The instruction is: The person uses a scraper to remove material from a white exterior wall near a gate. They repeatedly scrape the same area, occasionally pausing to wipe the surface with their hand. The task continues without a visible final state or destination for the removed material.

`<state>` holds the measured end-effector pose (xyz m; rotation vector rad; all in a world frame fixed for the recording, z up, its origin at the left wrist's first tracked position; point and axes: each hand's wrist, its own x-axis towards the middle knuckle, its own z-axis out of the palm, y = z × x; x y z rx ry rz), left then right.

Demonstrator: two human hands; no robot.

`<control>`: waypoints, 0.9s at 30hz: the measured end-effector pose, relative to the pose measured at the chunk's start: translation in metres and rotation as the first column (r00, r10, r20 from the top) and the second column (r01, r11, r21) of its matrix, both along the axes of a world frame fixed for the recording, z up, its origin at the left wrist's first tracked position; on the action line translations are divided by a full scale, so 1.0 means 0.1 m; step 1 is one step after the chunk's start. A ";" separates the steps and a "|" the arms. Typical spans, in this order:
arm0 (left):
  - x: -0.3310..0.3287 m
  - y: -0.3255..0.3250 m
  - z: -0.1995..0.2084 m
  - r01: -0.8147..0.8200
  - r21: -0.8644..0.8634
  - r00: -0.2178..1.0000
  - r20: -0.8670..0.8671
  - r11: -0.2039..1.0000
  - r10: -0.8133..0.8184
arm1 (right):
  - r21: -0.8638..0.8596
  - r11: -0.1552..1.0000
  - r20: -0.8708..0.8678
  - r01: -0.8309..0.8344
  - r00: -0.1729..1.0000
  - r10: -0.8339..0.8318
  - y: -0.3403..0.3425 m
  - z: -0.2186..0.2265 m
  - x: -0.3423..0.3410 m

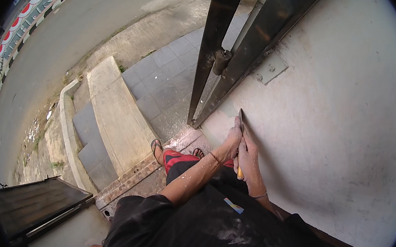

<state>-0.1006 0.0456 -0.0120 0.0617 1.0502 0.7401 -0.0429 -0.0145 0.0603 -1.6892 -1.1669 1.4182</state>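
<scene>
Both my hands are together in front of the pale wall [333,123], smeared with whitish dust. A scraper that looks like a putty knife [241,115] is between them, its thin dark blade seen edge-on and pointing away from me. The yellow-orange handle end [240,172] sticks out below my right hand [250,156], which is closed round the handle. Close beside the blade, my left hand [232,140] has its fingers closed against the tool. Whether the blade touches the wall is hard to tell. Part of the handle is hidden by my fingers.
A dark metal gate frame [243,51] stands along the wall's far edge, with a hinge [222,61]. My sandalled feet are on a tiled step [141,180]. Beyond lie a concrete ramp [117,112], grey paving and a road [77,35]. Another dark metal panel [42,205] is at left.
</scene>
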 end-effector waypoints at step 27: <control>-0.03 0.08 -0.15 0.041 -0.008 0.999 0.025 0.999 -0.041 | 0.059 0.998 0.065 -0.035 0.997 0.031 0.08 -0.08 -0.09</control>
